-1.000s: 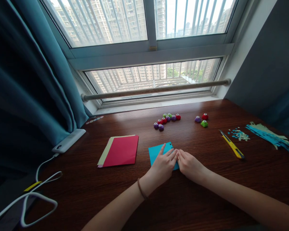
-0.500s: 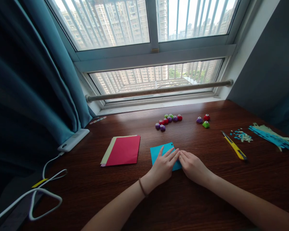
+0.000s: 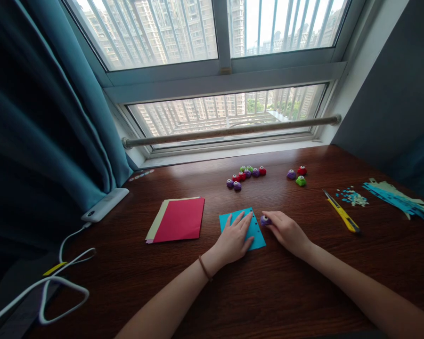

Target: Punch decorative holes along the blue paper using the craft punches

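A small blue paper sheet (image 3: pixel 257 239) lies on the dark wooden desk (image 3: pixel 268 292), with a row of punched holes along its right edge. My left hand (image 3: pixel 234 237) rests flat on the sheet, fingers spread. My right hand (image 3: pixel 286 231) is just right of the sheet and grips a small purple hole punch (image 3: pixel 265 220) at the paper's right edge.
A red sheet on a stack of coloured paper (image 3: pixel 178 220) lies to the left. Several small punches (image 3: pixel 245 176) and three more (image 3: pixel 297 176) sit farther back. A yellow utility knife (image 3: pixel 341 214), paper bits (image 3: pixel 353 197) and blue strips (image 3: pixel 399 201) are at right. White cables (image 3: pixel 53 278) lie at left.
My hands have parted. The right hand moved slightly right, showing the purple punch and the holes along the sheet's edge. The left hand slid back a little on the paper.
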### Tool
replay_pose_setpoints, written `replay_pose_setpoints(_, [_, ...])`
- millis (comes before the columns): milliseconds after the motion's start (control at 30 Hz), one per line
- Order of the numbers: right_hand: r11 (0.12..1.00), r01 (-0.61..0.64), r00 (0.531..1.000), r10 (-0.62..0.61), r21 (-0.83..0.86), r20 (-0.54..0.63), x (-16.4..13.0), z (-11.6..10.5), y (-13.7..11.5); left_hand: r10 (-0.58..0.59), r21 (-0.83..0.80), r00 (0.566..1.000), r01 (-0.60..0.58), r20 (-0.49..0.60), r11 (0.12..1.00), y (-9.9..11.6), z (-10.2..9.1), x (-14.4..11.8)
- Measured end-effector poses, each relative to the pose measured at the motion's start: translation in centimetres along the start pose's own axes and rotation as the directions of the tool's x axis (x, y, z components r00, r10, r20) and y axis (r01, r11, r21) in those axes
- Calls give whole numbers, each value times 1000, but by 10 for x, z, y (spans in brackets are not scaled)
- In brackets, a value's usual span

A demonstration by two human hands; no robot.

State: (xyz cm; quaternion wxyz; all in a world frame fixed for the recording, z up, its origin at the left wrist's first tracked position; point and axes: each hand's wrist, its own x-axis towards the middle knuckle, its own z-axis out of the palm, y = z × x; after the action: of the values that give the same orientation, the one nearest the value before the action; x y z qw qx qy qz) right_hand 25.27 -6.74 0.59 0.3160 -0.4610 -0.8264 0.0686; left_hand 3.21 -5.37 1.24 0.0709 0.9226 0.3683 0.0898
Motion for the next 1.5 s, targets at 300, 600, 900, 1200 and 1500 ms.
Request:
replay_pose_setpoints(300, [956, -292, 947, 286, -22, -146, 24, -17, 78, -5, -17, 1000, 5, 15, 1000, -2, 0, 1])
replay_pose_setpoints(600, [868, -441, 894, 403, -228, -195, 47, -22, 138, -21, -25, 998, 20, -63, 1000, -1, -1, 0])
replay_pose_setpoints(900, [806, -494, 867, 426, -328, -260, 62, -19, 131, 4, 40, 991, 1, -130, 999, 0, -1, 0])
replay_pose_setpoints(1200, [965, -259, 965, 260, -31, 42, 46, 3, 53, 56, 157, 988, -33, -144, 987, 0, 4, -3])
replay_pose_setpoints(1500, [889, -267, 956, 195, 372, 219, 21, 12, 5, 57, 163, 987, -32, -151, 986, 1, 8, -2])
